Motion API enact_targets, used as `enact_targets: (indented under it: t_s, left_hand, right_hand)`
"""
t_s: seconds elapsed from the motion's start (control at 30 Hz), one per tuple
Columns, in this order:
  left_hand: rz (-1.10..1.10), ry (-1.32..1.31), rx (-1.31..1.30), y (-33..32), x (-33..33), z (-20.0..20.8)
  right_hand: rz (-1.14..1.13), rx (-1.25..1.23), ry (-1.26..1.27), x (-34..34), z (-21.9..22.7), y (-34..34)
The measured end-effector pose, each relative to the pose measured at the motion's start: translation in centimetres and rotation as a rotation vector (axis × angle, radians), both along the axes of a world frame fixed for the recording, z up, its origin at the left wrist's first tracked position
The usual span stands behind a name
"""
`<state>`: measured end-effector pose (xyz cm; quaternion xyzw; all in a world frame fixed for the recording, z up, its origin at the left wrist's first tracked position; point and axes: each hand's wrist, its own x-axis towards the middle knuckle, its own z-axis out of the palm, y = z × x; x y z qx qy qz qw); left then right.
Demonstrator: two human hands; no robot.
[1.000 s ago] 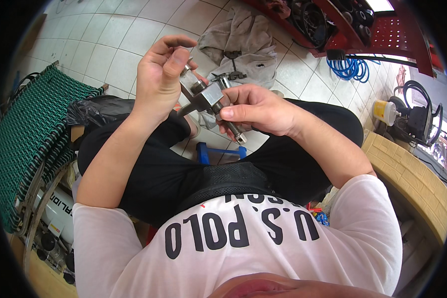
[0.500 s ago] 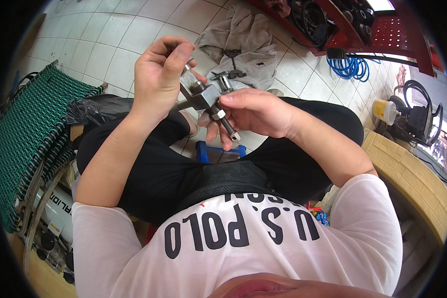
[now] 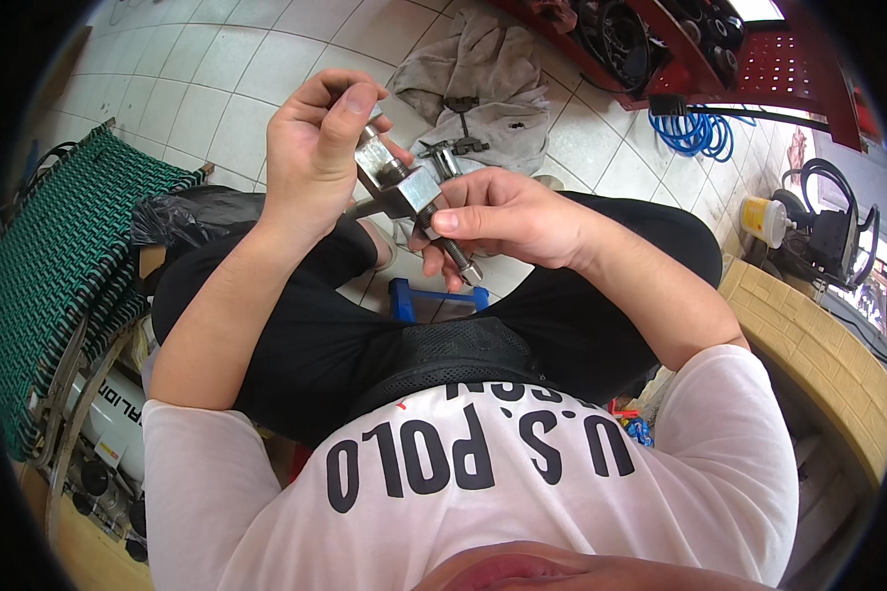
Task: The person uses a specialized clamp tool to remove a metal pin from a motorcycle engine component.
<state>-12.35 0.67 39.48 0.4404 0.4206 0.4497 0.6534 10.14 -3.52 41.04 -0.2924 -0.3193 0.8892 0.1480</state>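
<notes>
Tool (image 3: pixel 416 189) btwn L hand (image 3: pixel 320 138) & R hand (image 3: pixel 512 217); hands part-closed on it, L at top, R on screw (image 3: pixel 456 253)

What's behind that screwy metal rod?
Fingertips of the right hand peek out behind the threaded rod. Where the rod crosses those fingers, they're covered and can't be seen.

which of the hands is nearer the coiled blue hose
Right. The right hand is below and left of the blue hose in the picture; the left hand is farther to its left.
</notes>
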Motion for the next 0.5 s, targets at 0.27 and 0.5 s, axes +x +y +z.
enact_targets:
  t_s: [0.27,0.5]
  left_hand:
    - [0.027,0.011,0.026,0.05,0.11,-0.31]
    - [0.025,0.004,0.033,0.06,0.15,-0.29]
  right_hand:
    - [-0.023,0.047,-0.025,-0.01,-0.67,-0.17]
    - [-0.020,0.036,-0.011,0.01,-0.99,-0.17]
